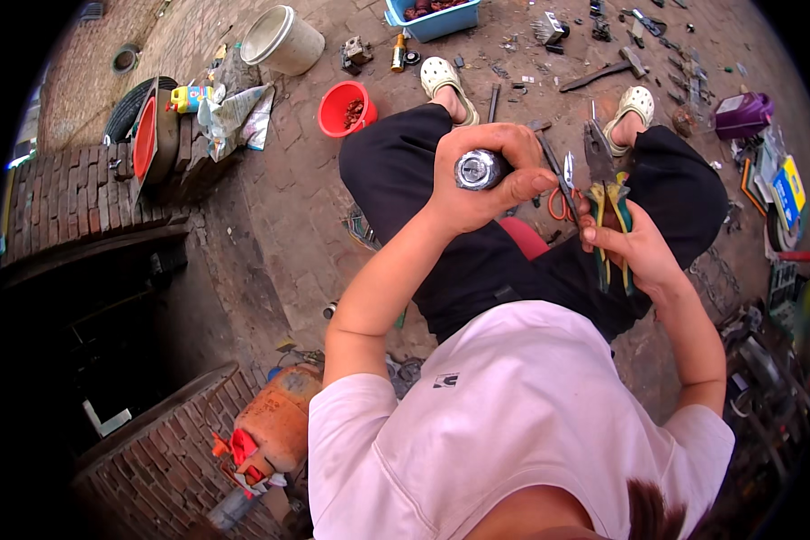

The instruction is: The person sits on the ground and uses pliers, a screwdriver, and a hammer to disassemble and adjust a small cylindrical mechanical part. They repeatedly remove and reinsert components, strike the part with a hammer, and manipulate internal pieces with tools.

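Observation:
My left hand [486, 175] is closed around a dark cylindrical object with a shiny metal end [477, 168] that faces up. To the right of it, my right hand [630, 243] grips pliers [597, 147] with green and yellow handles, their jaws pointing away from me. Beyond both hands, orange-handled scissors [564, 200] and a long tool with a dark shaft [546, 142] lie between my legs. A red surface [522, 236] shows beneath me.
Around me are a red bucket [342, 112], a white bucket [283, 45], a blue tub [432, 18], a hammer [603, 74], scattered metal bits, a purple container [742, 117], an orange gas cylinder [279, 418] and brick edges [94, 193] beside a dark opening at left.

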`<state>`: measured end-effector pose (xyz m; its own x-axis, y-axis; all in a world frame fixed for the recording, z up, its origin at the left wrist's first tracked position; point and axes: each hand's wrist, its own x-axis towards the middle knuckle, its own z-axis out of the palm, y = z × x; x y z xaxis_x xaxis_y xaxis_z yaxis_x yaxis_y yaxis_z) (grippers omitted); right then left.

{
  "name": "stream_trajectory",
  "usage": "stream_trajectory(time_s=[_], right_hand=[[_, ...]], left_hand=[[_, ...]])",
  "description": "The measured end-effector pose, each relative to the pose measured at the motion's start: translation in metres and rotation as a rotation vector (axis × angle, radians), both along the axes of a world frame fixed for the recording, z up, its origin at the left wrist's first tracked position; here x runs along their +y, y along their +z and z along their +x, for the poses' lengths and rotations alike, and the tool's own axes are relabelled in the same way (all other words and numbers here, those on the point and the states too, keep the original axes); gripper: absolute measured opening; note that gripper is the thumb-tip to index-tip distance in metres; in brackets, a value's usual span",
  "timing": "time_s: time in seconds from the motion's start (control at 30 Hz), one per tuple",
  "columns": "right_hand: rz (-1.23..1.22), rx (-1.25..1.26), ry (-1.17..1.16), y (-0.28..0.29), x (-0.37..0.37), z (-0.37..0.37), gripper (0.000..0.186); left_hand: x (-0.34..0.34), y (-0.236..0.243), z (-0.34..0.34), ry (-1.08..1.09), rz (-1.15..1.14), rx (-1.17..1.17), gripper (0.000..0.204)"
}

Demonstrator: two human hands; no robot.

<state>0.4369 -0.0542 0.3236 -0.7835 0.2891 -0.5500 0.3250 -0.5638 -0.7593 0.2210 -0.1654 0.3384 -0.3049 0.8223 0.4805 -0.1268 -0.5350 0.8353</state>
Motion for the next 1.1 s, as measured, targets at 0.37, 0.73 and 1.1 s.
stream_trajectory(time_s=[0.37,0.73,1.1], right_hand=[[0.032,-0.003,-0.057,-0.008,0.002,-0.004,0.028],[-0.005,0.037,-0.062,-0.008,-0.001,-0.008,0.02],[-0.034,0.031,-0.123,-0.014,-0.003,-0.007,0.024]], left_hand=[[-0.002,0.0,-0.001,0.039,-0.03,0.225,0.025],[0.001,0.003,-0.003,0.082,-0.007,0.449,0.027],[0.005,0.004,-0.001,0.176,0.093,0.609,0.032]])
